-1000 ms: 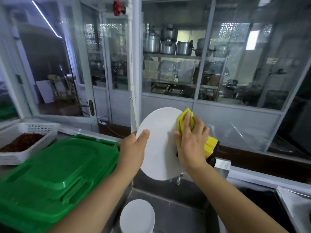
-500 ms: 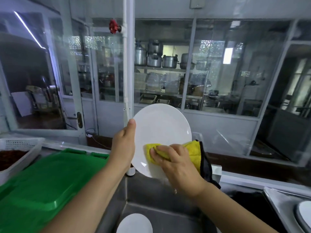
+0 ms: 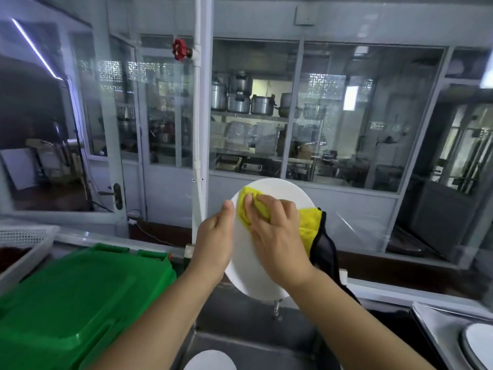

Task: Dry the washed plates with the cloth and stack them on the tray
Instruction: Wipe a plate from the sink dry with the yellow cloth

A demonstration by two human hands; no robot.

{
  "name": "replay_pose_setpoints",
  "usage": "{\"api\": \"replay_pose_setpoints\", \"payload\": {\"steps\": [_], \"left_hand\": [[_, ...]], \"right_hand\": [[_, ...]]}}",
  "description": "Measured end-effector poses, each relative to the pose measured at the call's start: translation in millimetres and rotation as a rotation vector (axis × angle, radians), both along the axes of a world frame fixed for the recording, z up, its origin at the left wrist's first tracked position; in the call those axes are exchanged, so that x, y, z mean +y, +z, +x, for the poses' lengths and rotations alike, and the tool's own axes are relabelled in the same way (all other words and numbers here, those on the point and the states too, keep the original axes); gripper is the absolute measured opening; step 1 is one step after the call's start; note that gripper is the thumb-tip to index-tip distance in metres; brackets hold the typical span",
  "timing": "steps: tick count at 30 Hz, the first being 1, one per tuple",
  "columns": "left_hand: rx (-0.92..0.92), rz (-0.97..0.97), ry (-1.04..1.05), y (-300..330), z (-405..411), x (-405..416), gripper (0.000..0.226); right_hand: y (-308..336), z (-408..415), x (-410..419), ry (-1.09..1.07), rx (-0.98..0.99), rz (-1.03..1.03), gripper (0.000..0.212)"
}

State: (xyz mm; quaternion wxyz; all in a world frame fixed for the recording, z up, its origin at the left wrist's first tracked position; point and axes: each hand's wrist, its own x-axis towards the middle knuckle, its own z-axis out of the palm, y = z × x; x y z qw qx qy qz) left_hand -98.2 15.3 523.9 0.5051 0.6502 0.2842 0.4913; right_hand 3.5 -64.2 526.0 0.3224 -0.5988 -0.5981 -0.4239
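Observation:
A white plate (image 3: pixel 249 273) stands upright over the sink, face towards me. My left hand (image 3: pixel 214 240) grips its left rim, thumb on the front. My right hand (image 3: pixel 277 237) presses a yellow cloth (image 3: pixel 309 222) with a black edge against the plate's upper face, fingers curled over the cloth. A second white plate (image 3: pixel 210 360) lies in the sink (image 3: pixel 266 340) below. At the right edge, a further white plate (image 3: pixel 478 343) rests on a steel tray (image 3: pixel 437 324).
A green plastic lid (image 3: pixel 74 297) covers the counter at left, with a white mesh basket (image 3: pixel 24 241) behind it. A white pipe (image 3: pixel 198 145) with a red valve (image 3: pixel 179 49) rises behind the sink. Glass partitions stand beyond.
The cloth and my right hand have moved from the plate's lower part up to its upper left. The camera view has tilted up and to the right, so the tray shows.

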Motion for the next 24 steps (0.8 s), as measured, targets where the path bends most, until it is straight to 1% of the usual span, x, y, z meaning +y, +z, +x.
{"api": "replay_pose_setpoints", "payload": {"steps": [1, 5, 6, 8, 10, 13, 15, 17, 19, 20, 22, 24], "left_hand": [[-0.021, -0.004, -0.001, 2, 2, 2, 0.055], [-0.055, 0.028, 0.008, 10, -1, 10, 0.058], [-0.052, 0.032, -0.009, 11, -3, 10, 0.062], [-0.032, 0.047, -0.045, 10, -8, 7, 0.077], [-0.026, 0.081, -0.07, 11, -12, 0, 0.087], [0.001, 0.116, -0.079, 11, -12, -4, 0.093], [0.061, 0.127, -0.052, 12, -10, -9, 0.092], [0.13, 0.132, -0.04, 10, -6, -14, 0.088], [0.174, 0.137, -0.028, 6, -3, -21, 0.074], [0.164, 0.142, -0.029, 5, -2, -24, 0.065], [0.113, 0.169, -0.05, 1, -2, -25, 0.059], [0.082, 0.162, -0.073, -4, -4, -23, 0.053]], "right_hand": [[-5, -5, 2, 0.009, -0.004, -0.004, 0.041], [-32, -6, -3, 0.097, -0.103, -0.093, 0.045], [-36, -1, -8, 0.12, -0.124, -0.118, 0.044], [-38, 12, -19, 0.126, -0.164, -0.14, 0.041], [-33, 24, -26, 0.086, -0.168, -0.116, 0.038], [-17, 31, -26, 0.008, -0.07, -0.009, 0.038], [-6, 24, -21, -0.028, -0.034, 0.026, 0.041], [1, 14, -14, -0.025, -0.065, 0.052, 0.042], [6, 4, -7, 0.001, -0.097, 0.06, 0.042], [9, 1, -5, -0.005, -0.104, 0.06, 0.042], [15, 1, -5, -0.075, -0.076, 0.063, 0.043], [23, 8, -8, -0.139, 0.039, 0.073, 0.046]]}}
